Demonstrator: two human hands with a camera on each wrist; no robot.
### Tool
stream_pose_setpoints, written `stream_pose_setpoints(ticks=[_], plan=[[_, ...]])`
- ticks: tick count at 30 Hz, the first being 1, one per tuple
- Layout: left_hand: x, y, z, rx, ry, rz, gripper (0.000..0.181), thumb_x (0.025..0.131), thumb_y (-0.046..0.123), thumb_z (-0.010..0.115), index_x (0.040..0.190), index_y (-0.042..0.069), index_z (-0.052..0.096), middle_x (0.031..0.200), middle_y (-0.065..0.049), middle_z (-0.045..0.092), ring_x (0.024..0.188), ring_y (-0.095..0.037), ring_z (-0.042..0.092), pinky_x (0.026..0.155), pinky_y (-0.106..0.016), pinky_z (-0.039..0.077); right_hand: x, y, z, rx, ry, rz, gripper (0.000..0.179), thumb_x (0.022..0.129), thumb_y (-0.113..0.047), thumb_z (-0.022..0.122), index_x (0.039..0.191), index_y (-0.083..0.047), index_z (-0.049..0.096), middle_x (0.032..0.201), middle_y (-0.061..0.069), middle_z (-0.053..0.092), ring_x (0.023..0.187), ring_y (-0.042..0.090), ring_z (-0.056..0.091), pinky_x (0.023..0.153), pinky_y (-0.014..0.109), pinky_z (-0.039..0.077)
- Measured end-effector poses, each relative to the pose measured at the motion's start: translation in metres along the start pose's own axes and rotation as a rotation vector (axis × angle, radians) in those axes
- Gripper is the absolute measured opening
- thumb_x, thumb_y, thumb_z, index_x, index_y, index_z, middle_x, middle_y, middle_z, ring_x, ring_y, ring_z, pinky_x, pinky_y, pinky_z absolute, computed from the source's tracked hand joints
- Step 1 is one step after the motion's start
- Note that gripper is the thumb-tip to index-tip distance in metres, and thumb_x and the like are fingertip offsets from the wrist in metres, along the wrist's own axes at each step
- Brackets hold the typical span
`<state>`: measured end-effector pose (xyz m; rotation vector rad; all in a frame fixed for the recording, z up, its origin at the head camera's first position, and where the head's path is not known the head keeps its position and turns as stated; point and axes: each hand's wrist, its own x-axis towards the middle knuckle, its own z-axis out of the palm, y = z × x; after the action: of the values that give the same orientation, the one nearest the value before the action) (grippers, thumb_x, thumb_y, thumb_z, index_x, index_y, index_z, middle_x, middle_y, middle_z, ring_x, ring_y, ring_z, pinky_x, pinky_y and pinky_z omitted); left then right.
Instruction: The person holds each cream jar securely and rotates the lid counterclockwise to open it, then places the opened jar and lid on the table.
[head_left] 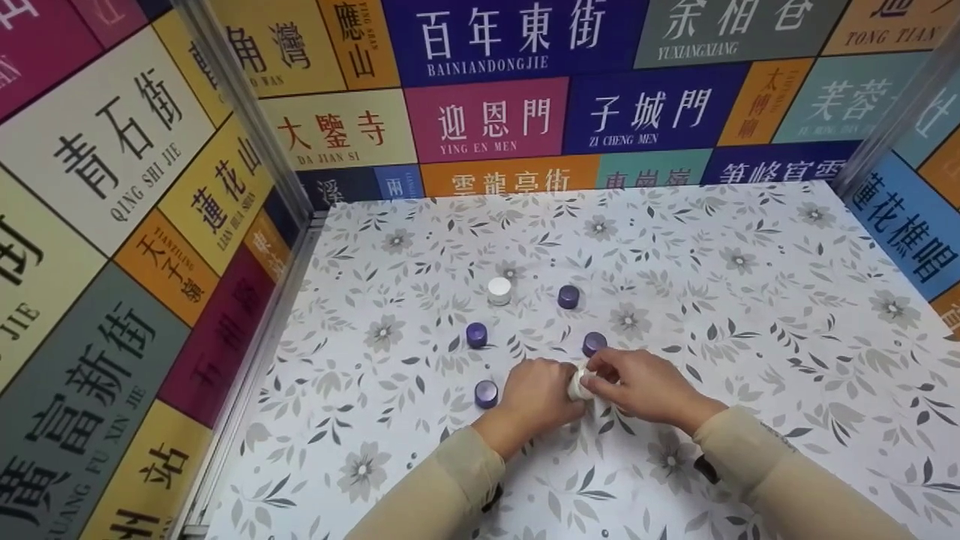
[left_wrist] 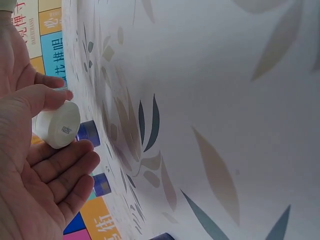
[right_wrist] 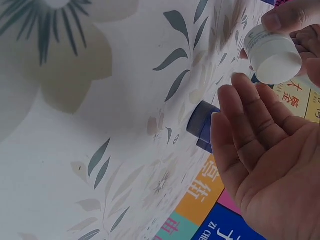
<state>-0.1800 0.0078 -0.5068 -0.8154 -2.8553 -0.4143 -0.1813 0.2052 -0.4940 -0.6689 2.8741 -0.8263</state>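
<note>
Above the patterned cloth, my left hand (head_left: 538, 394) holds a small white round jar (head_left: 579, 385). In the left wrist view, the left thumb lies on top of the jar (left_wrist: 59, 125), whose flat end carries a small printed mark. The other left fingers extend beneath it. My right hand (head_left: 645, 386) is at the jar's other side, with thumb and index finger pinching it in the head view. The right wrist view shows the remaining right fingers (right_wrist: 245, 120) loosely extended under the jar (right_wrist: 272, 55). Just beyond the right fingertips stands a purple jar (head_left: 595, 344).
More small purple jars stand around the hands: one (head_left: 486, 394) close to the left hand, one (head_left: 476, 335) behind it, and another (head_left: 568, 297) farther back. A second white jar (head_left: 499, 291) stands at the back. Sign-printed panels (head_left: 487, 120) border the table.
</note>
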Motion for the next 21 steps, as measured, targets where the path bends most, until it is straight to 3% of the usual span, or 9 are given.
stream_pose_setpoints(ticks=[11,21], plan=[[-0.0002,-0.0009,0.0009,0.020,0.001,0.013,0.023,0.071,0.040,0.078,0.074,0.020,0.067,0.065,0.005,0.062,0.058,-0.019,0.059,0.056,-0.036,0.049,0.0012,-0.0025,0.0004,0.030,0.003,-0.078,0.027,0.084,-0.033,0.076,0.105,-0.021,0.065,0.089,-0.014,0.066,0.083,0.012,0.066,0.074,0.036,0.050],[0.0001,-0.0007,-0.0013,0.034,-0.023,0.007,0.023,0.071,0.041,0.077,0.072,0.021,0.064,0.063,0.006,0.060,0.058,-0.018,0.058,0.057,-0.036,0.049,0.0009,-0.0048,-0.0009,0.007,-0.003,-0.043,0.029,0.086,-0.038,0.073,0.108,-0.021,0.065,0.088,-0.013,0.066,0.082,0.012,0.065,0.073,0.036,0.050]])
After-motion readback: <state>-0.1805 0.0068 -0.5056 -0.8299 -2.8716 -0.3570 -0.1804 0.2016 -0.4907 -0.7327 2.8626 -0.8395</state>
